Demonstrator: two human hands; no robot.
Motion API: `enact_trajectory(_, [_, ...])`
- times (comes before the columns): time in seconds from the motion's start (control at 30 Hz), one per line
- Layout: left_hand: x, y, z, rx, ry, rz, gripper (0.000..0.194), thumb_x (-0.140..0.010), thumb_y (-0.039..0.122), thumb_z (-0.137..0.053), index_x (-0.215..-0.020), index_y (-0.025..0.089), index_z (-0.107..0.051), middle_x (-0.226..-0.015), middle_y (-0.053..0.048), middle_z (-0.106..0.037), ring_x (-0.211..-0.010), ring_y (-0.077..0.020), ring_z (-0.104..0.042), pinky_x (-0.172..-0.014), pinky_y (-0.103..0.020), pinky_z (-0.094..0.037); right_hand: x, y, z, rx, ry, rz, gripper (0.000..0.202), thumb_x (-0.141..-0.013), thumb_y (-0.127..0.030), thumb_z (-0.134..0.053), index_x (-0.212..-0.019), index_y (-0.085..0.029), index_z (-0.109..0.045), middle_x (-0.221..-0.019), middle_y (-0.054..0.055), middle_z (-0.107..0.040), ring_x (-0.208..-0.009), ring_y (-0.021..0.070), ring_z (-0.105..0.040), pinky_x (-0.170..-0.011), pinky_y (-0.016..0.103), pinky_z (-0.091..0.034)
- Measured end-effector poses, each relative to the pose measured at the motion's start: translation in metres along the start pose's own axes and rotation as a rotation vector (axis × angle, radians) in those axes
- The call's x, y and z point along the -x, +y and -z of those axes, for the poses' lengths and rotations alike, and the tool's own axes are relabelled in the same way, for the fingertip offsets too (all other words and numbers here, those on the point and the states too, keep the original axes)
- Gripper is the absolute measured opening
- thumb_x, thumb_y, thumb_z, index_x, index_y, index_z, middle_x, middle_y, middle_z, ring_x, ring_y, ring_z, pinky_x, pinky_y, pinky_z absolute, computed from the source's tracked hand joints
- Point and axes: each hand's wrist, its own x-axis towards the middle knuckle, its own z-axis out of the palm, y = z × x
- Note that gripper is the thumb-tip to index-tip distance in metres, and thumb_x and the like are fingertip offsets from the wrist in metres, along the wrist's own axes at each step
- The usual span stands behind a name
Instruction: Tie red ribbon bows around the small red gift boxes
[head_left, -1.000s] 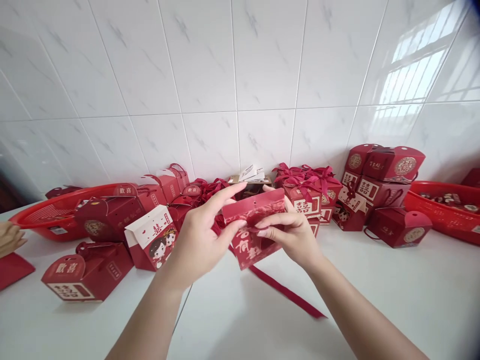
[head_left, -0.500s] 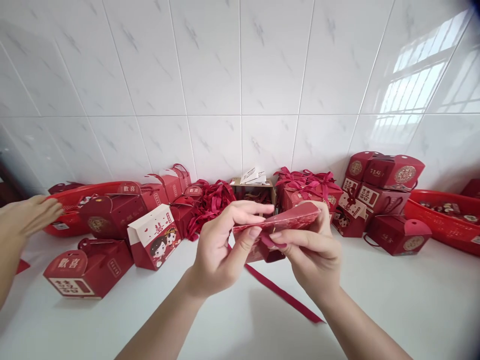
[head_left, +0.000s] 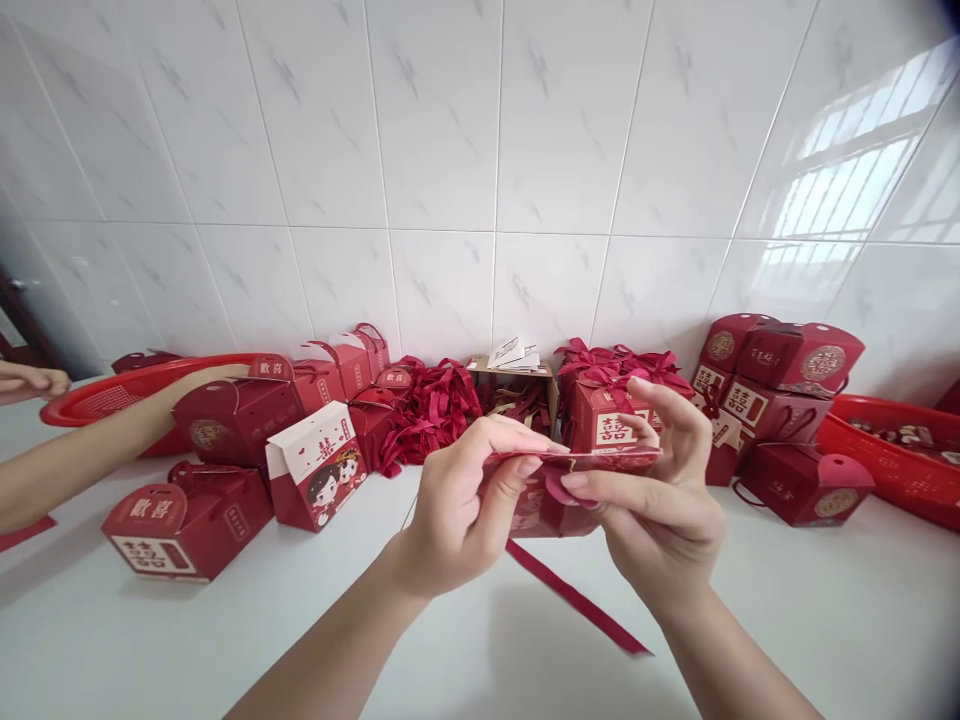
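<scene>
A red cardboard gift box (head_left: 555,515) is held up above the table in front of me, its top edge turned nearly edge-on. My left hand (head_left: 465,505) is closed on the left side of that top, thumb below and fingers above. Thumb and index finger of my right hand (head_left: 667,500) pinch a rounded pink-red tab (head_left: 556,487) beneath the top edge, while its other fingers are raised and spread. Below the box, a dark red ribbon (head_left: 581,600) trails diagonally on the white table. The box's far side is hidden.
Another person's arm (head_left: 90,450) reaches to a red basket (head_left: 150,385) at left; another hand (head_left: 30,382) shows beyond. Finished-looking red boxes (head_left: 187,530) stand left and right. A ribbon heap (head_left: 442,405), a carton (head_left: 553,385) and a right-hand basket (head_left: 885,460) line the wall.
My right hand's upper fingers have lifted off the top edge and spread, while the pinch stays. The other person's arm has moved farther into the left basket. The view has shifted slightly.
</scene>
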Motion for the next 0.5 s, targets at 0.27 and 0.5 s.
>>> enact_trajectory(0.27, [-0.001, 0.0, 0.001, 0.031, -0.025, -0.041, 0.015, -0.091, 0.009, -0.048, -0.1, 0.016, -0.058, -0.091, -0.008, -0.07, -0.086, -0.0177, -0.066, -0.074, -0.032, -0.055, -0.007, 0.012, 0.014, -0.031, -0.151, 0.088, 0.028, -0.083, -0.014, -0.064, -0.092, -0.039, -0.075, -0.131, 0.001, -0.049, -0.122, 0.0309, -0.046, -0.098, 0.058, -0.039])
enact_trajectory(0.5, [0.003, -0.003, -0.007, -0.009, 0.026, -0.073, 0.016, -0.091, 0.007, -0.048, -0.099, 0.016, -0.057, -0.092, -0.008, -0.068, -0.088, -0.0179, -0.065, -0.075, -0.032, -0.053, -0.007, 0.006, 0.001, -0.199, 0.013, -0.033, 0.055, -0.073, -0.009, -0.073, -0.12, -0.031, -0.053, -0.11, 0.007, -0.059, -0.096, 0.0251, -0.062, -0.082, 0.048, -0.053])
